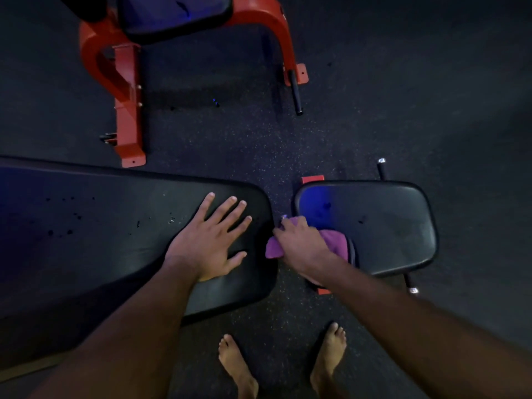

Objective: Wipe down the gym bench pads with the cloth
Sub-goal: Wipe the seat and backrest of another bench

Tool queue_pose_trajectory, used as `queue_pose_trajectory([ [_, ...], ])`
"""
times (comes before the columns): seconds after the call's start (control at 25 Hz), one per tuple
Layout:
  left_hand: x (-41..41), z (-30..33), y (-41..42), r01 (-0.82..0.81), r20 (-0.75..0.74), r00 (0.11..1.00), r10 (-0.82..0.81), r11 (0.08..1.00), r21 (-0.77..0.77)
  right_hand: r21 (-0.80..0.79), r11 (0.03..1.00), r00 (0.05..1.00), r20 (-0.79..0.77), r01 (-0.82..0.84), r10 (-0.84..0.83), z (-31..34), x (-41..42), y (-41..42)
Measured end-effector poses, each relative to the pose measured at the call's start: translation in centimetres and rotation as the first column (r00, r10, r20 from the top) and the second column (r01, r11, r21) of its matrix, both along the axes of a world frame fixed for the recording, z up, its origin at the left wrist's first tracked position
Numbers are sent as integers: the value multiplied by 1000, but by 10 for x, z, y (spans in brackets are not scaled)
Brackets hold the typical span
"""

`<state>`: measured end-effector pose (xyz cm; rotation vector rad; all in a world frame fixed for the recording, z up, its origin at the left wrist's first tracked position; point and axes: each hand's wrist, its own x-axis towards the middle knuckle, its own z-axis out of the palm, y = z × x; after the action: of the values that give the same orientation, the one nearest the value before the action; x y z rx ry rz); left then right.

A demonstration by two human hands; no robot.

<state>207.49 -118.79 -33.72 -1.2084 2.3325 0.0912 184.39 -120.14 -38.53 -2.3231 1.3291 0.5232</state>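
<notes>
**Cloth at the edge of the small seat pad**

The bunched purple cloth (335, 242) lies on the near-left edge of the small black padded seat (383, 226), gripped by the right hand (302, 245). The left hand (213, 240) rests flat, fingers spread, on the long black bench pad (100, 226) beside it. Two bare feet (239, 367) stand on the dark speckled floor (288, 145). A red-framed bench (126, 90) stands beyond.

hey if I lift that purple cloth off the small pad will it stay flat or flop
Likely flop: the cloth already bunches and folds under the right hand. Probably light, since it crumples into one grip. It may slide easily on the small pad, which looks smooth.
</notes>
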Motion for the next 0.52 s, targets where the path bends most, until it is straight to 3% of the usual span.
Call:
queue_pose_trajectory([
  [0.08, 1, -2, 1, 11, 1, 1000, -11, 1000, -16, -61, 975, 972, 117, 212, -204, 7, -33, 25],
  [0.2, 1, -3, 1, 18, -8, 1000, -18, 1000, -23, -112, 844, 851, 106, 525, -515, -6, -88, 43],
  [0.28, 3, -5, 2, 26, -7, 1000, -26, 999, -37, -174, 848, 862, 17, 501, -506, -22, -92, 44],
  [0.36, 2, -6, 1, 30, -11, 999, -30, 999, -43, -161, 910, 919, -37, 383, -394, -27, -74, 48],
  [0.52, 5, -6, 1, 34, -28, 999, -35, 998, -44, 81, 963, 966, -31, 257, -255, -19, -38, 88],
])
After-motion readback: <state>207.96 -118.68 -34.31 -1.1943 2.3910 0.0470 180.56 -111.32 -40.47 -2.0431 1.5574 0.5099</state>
